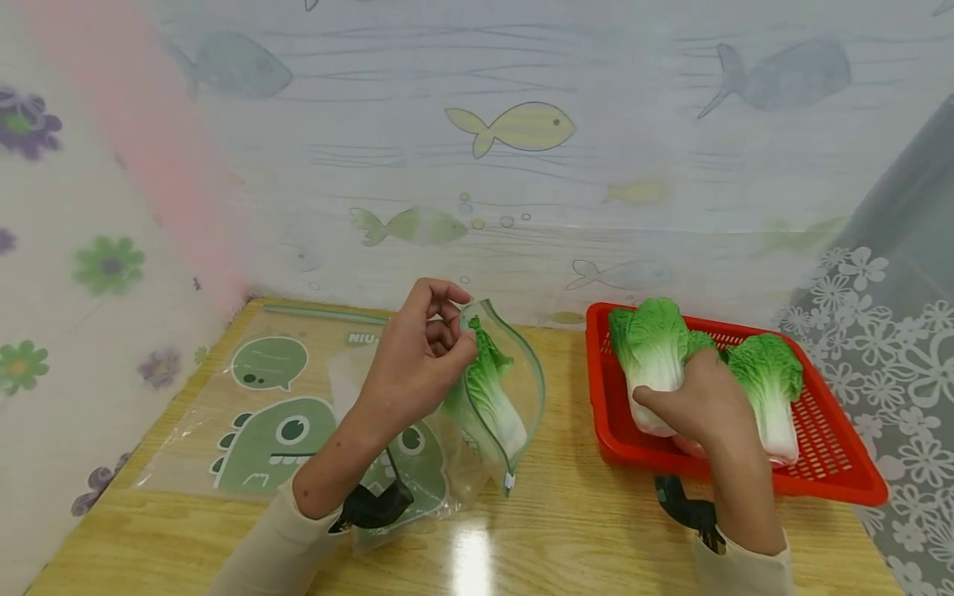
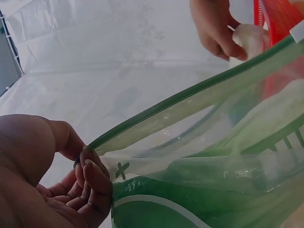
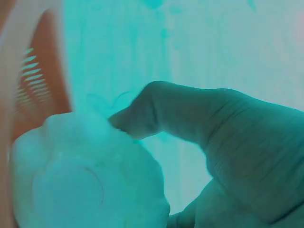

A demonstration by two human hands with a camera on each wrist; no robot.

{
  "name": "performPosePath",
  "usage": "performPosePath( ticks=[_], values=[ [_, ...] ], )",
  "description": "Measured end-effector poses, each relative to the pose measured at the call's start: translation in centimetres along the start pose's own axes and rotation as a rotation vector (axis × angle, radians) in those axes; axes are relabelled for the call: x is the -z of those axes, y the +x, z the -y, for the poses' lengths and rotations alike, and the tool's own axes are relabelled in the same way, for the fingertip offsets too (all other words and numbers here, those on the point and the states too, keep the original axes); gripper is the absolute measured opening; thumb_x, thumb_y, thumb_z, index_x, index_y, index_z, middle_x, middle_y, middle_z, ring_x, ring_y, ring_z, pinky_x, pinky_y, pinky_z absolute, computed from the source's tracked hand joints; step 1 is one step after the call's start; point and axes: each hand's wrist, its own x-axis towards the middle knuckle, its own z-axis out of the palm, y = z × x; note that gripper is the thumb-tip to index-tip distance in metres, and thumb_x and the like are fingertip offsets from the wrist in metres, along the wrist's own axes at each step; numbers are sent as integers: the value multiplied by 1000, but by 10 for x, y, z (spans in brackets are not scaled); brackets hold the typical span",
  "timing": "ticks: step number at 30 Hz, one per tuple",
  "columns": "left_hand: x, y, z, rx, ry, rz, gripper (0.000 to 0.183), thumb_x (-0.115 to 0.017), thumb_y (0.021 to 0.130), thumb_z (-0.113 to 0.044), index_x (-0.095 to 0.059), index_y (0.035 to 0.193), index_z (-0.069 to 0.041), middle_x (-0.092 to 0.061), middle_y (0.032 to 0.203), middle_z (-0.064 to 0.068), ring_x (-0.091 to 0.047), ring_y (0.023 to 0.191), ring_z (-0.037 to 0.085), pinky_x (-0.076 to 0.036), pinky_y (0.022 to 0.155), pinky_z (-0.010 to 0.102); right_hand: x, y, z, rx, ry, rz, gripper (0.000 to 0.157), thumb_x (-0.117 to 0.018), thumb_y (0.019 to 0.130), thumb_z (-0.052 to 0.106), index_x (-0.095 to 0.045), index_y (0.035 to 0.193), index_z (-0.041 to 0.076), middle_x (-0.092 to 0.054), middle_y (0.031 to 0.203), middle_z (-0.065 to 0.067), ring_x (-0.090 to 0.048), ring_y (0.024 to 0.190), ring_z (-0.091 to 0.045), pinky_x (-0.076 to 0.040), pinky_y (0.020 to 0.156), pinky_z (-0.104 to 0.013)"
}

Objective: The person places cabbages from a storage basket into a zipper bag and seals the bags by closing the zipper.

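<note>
My left hand [image 1: 410,356] pinches the top corner of a clear zip bag [image 1: 527,356] with a green rim and dinosaur print. The bag's mouth gapes to the right, its white slider at the near end. A napa cabbage [image 1: 495,406] lies inside it. Over the red basket, my right hand [image 1: 711,406] grips another napa cabbage [image 1: 656,335], thumb on its white stem. The right wrist view shows the thumb against this cabbage's pale base [image 3: 85,175]. Beside the hand, a further cabbage [image 1: 768,372] lies in the basket.
The red plastic basket [image 1: 857,472] has slotted sides and stands at the table's right. A second dinosaur-print bag [image 1: 261,389] lies flat on the left, partly beneath the held one. Behind the wooden table [image 1: 596,530] hangs a fish-patterned curtain [image 1: 522,182].
</note>
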Motion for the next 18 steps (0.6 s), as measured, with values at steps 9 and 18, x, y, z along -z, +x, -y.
performPosePath(
  ticks=[9,18],
  values=[
    [0,0,0,-14,-12,4,34,-58,99,6,-55,129,-10,-51,96,9,-50,60,20,-41,59,28,5,-14,18,122,116,-38,102,-76,94,49,-27,161,-12,-51,145,-31,-56,124,-48,-54,91,-60],
    [-1,0,2,-15,-25,9,34,-57,99,6,-55,129,-10,-50,97,10,-48,59,19,-41,57,28,-3,-21,31,268,427,50,80,-80,98,30,-41,160,-1,-59,143,-23,-66,123,-39,-59,88,-31]
  ],
)
